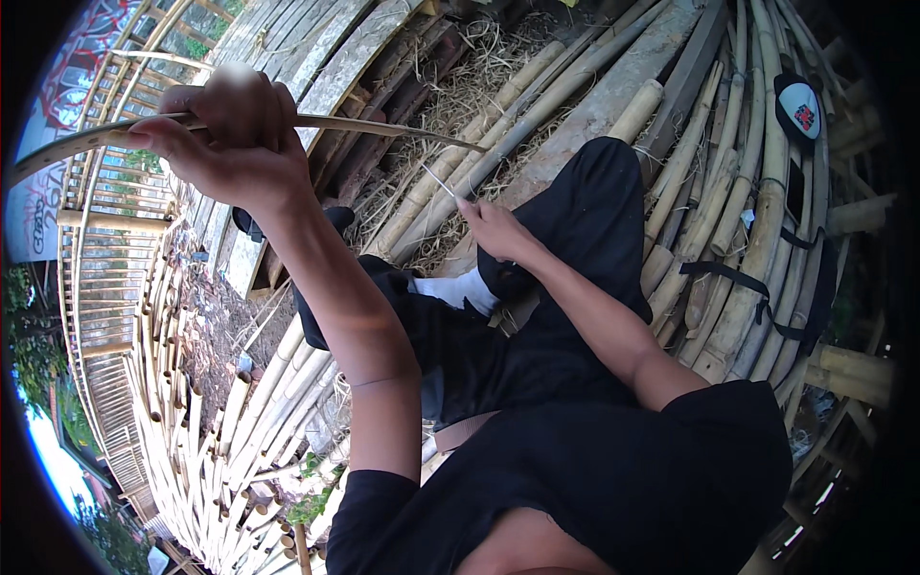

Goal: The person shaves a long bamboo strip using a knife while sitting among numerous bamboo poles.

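Note:
My left hand (235, 134) is raised at the upper left, its fingers closed around a long, thin bamboo strip (374, 126). One end of the strip runs out past the left edge of the view; the other tapers off to the right, above the bamboo poles. Lower and further right, my right hand (494, 230) grips a knife by its handle, which is mostly hidden in my fingers. The knife's thin, pale blade (439, 180) points up and left, just below the strip's right end and apart from it.
Bamboo poles (517, 134) lie beyond my legs, beside straw-like shavings (489, 72). Wooden planks (321, 57) stand at the upper left. More bamboo poles (728, 220) are stacked at the right, with a black and white cap-like item (797, 107) and a black strap (733, 273) on them.

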A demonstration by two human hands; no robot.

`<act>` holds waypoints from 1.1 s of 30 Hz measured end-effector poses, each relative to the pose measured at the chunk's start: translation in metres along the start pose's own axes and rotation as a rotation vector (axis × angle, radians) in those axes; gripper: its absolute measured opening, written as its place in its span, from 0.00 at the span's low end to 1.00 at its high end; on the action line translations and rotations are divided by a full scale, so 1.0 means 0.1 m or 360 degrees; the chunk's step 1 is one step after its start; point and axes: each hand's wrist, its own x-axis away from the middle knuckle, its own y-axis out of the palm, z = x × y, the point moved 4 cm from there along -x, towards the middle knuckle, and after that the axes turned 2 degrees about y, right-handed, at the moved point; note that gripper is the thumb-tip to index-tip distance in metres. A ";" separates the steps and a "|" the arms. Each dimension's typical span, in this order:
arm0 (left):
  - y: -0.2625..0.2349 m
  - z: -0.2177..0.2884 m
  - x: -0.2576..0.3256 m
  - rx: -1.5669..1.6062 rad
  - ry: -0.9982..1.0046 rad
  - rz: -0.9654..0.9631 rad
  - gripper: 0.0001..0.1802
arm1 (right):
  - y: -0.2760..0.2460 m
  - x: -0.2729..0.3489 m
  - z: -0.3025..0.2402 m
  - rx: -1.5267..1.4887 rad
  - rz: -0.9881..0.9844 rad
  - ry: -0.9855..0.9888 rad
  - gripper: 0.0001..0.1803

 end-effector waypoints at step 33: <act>0.02 -0.04 -0.04 0.0007 0.0122 -0.0125 0.34 | -0.45 0.15 -0.62 0.0224 0.0453 -0.0533 0.20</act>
